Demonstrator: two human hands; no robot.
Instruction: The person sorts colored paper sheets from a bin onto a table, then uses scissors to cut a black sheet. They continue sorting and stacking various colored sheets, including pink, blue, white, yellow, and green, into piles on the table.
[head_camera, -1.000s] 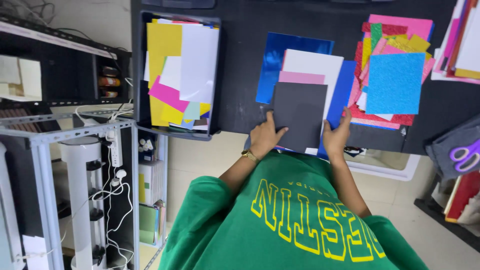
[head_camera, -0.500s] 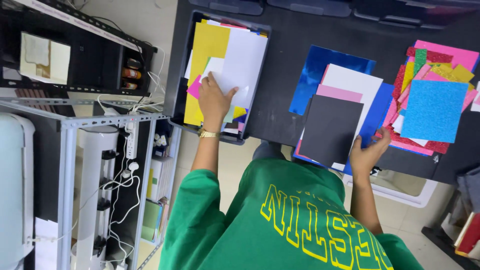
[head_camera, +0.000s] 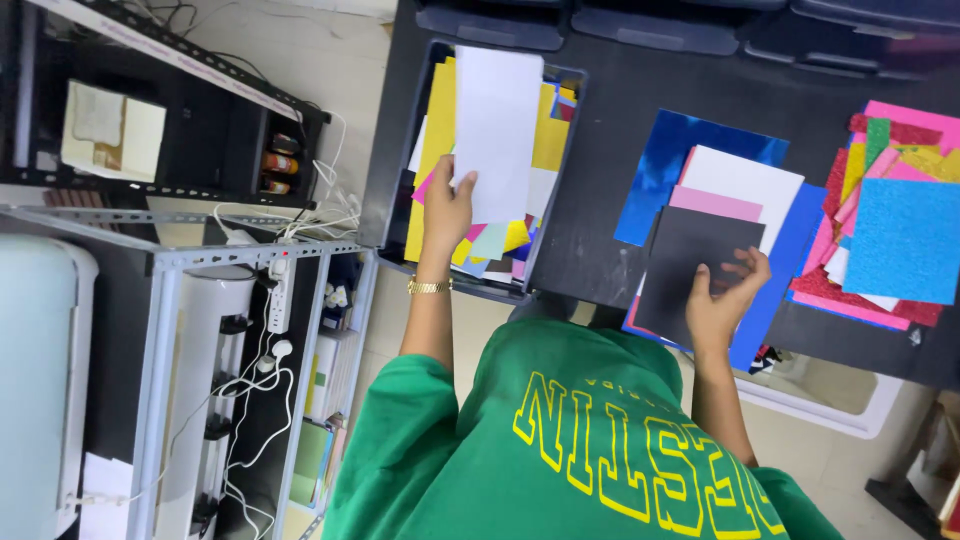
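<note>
The right hand (head_camera: 725, 300) rests flat, fingers spread, on a dark grey sheet (head_camera: 690, 265) at the table's near edge (head_camera: 850, 350). Farther left, the left hand (head_camera: 447, 210) pinches a white sheet (head_camera: 497, 130) over a black tray (head_camera: 395, 180) of coloured paper. The tray's far corner is cut off.

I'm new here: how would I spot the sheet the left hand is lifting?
Find the black bin of coloured paper at the dark table's left end. Over it the left hand holds a white sheet, plain and tall, unlike the yellow and pink sheets beneath.
</note>
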